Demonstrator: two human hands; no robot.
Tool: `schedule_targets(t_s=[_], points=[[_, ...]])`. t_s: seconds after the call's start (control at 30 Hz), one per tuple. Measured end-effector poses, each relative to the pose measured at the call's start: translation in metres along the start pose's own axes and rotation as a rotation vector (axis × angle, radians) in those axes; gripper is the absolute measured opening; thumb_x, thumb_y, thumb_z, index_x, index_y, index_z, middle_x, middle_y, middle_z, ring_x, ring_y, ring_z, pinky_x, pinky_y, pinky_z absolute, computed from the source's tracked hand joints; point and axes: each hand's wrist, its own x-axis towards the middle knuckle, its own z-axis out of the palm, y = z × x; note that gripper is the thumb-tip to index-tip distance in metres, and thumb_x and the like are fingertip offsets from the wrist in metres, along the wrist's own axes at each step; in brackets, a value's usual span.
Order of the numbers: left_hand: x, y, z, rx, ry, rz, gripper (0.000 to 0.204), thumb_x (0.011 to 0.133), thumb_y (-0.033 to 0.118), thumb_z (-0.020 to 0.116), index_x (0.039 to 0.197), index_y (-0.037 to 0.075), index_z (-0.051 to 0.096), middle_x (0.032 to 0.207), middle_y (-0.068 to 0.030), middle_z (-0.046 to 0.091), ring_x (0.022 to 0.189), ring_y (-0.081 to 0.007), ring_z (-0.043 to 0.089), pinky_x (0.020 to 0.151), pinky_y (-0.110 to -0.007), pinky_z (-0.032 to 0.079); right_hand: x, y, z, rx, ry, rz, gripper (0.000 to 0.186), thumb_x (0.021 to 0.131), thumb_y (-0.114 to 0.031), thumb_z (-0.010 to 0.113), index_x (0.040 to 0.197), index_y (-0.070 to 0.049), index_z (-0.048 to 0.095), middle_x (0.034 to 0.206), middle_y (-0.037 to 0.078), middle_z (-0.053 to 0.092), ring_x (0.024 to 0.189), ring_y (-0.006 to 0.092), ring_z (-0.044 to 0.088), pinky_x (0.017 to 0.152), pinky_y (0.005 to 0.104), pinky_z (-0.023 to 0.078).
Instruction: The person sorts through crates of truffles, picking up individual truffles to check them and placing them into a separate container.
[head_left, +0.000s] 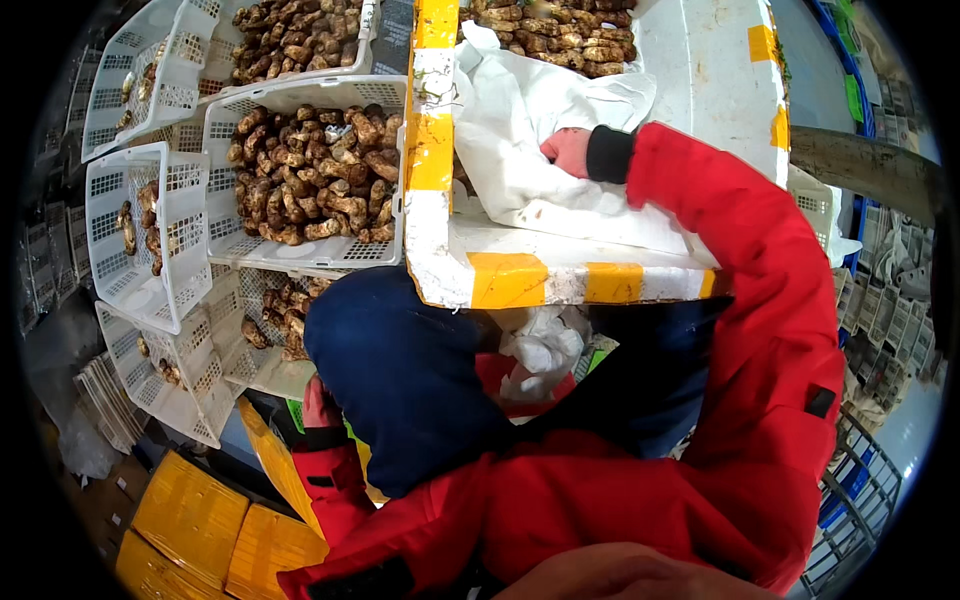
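My right hand [568, 152] is closed on a white cloth [530, 110], fingertips hidden in its folds. The cloth is spread inside a white foam box [715, 110] edged with yellow tape and partly covers brown, thick-stemmed mushrooms [570, 35] at the far end. My left hand [318, 405] hangs low beside my left knee, near a white basket [270, 370] holding several such mushrooms. Its fingers are mostly hidden by the knee and shadow, so whether it grips anything does not show.
Left of the box stands a white plastic basket [222, 150] heaped with mushrooms, with another full basket [215, 65] behind. Divided white baskets [130, 240] with a few mushrooms line the far left. Yellow-taped boxes [190, 510] lie lower left. Crumpled white material [545, 345] sits between my knees.
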Motion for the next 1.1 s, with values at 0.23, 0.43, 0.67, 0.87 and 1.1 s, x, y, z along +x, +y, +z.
schedule_targets(t_s=[0.23, 0.43, 0.67, 0.87, 1.1], points=[[0.001, -0.007, 0.0, 0.258, 0.051, 0.17, 0.023, 0.08, 0.004, 0.044, 0.102, 0.003, 0.049, 0.093, -0.0159, 0.055, 0.083, -0.0312, 0.054, 0.07, -0.034, 0.043, -0.048, 0.031, -0.121, -0.073, 0.148, -0.042, 0.04, 0.071, -0.038, 0.064, 0.082, 0.0, 0.058, 0.064, 0.011, 0.054, 0.066, 0.0211, 0.053, 0.062, 0.0321, 0.043], [0.01, -0.001, -0.003, 0.416, -0.041, 0.277, 0.027, 0.077, 0.006, 0.05, 0.104, 0.006, 0.049, 0.096, -0.0154, 0.054, 0.086, -0.0331, 0.053, 0.072, -0.036, 0.043, -0.083, 0.093, -0.2, 0.106, 1.047, 0.303, 0.047, 0.074, -0.032, 0.062, 0.101, 0.005, 0.05, 0.079, 0.013, 0.059, 0.065, 0.0195, 0.056, 0.058, 0.0292, 0.046], [0.007, -0.013, 0.0, 0.057, 0.055, 0.086, 0.025, 0.078, 0.006, 0.046, 0.103, 0.005, 0.049, 0.093, -0.0156, 0.054, 0.084, -0.0306, 0.054, 0.071, -0.034, 0.043, -0.003, 0.09, -0.095, -0.214, 0.561, 0.392, 0.054, 0.07, -0.043, 0.057, 0.114, -0.014, 0.051, 0.099, 0.01, 0.06, 0.082, 0.0216, 0.059, 0.079, 0.0293, 0.044], [0.01, 0.001, 0.001, -0.045, 0.04, 0.031, 0.02, 0.082, 0.007, 0.04, 0.099, 0.004, 0.05, 0.089, -0.0137, 0.054, 0.079, -0.0255, 0.055, 0.069, -0.032, 0.043, 0.021, 0.086, -0.019, -0.142, 0.247, 0.311, 0.075, 0.057, -0.051, 0.059, 0.119, -0.01, 0.045, 0.114, 0.018, 0.05, 0.104, 0.0302, 0.049, 0.089, 0.0342, 0.038], [-0.002, -0.031, 0.001, -0.552, 0.066, -0.372, 0.031, 0.088, 0.023, 0.04, 0.11, 0.004, 0.048, 0.097, -0.0095, 0.056, 0.087, -0.0203, 0.054, 0.076, -0.029, 0.042, 0.028, 0.064, -0.035, -0.418, 0.704, 0.152, 0.043, 0.077, -0.035, 0.05, 0.115, -0.014, 0.044, 0.112, 0.012, 0.052, 0.099, 0.0282, 0.051, 0.085, 0.0374, 0.04]])
